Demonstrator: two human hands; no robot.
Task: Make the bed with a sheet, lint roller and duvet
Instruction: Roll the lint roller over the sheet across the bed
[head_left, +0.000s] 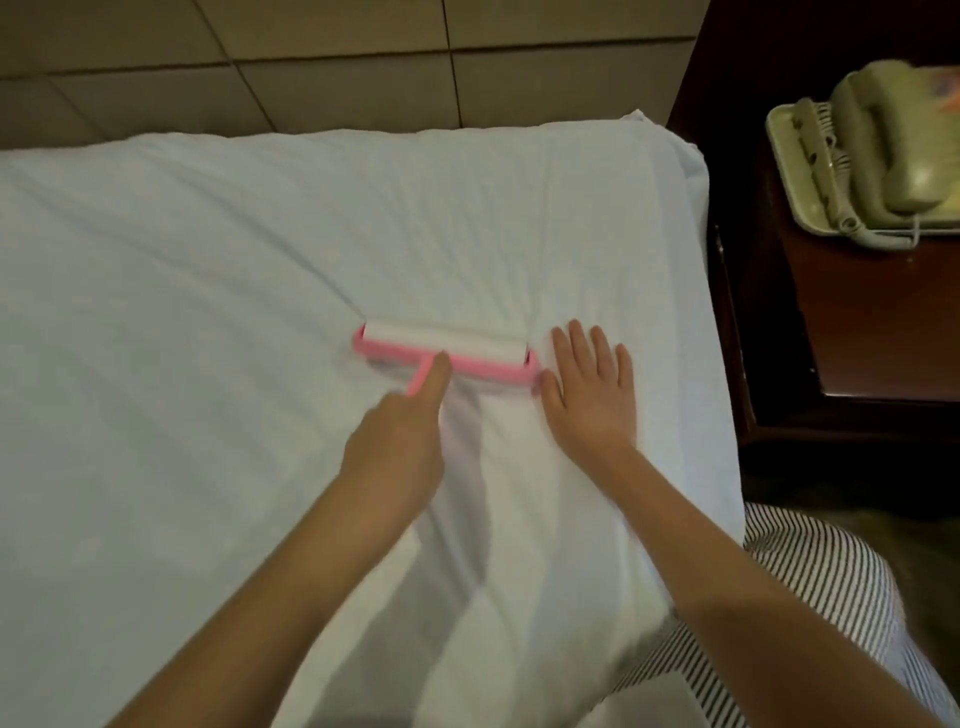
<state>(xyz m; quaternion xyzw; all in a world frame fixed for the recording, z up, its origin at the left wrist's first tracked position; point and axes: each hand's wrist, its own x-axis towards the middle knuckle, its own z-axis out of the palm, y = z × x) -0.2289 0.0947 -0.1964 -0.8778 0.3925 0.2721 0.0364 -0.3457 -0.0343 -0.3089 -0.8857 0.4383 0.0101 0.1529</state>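
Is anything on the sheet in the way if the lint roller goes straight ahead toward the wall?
Nothing visible: the sheet ahead of the roller, gripped by the left hand, shows only wrinkles. The right hand lies flat beside the roller's right end, blocking only a move rightward.

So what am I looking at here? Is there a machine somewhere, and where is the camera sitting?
There is no machine here, only a person's two bare hands. The single picture comes from a camera worn on the person's head, looking forward and down, so the arms reach in from the bottom. The left hand grips the handle of a pink lint roller, whose white roll lies on the white sheet covering the bed. The right hand presses flat on the sheet just beside the roller, fingers spread. To the right stands a dark wooden nightstand with a corded telephone on it.
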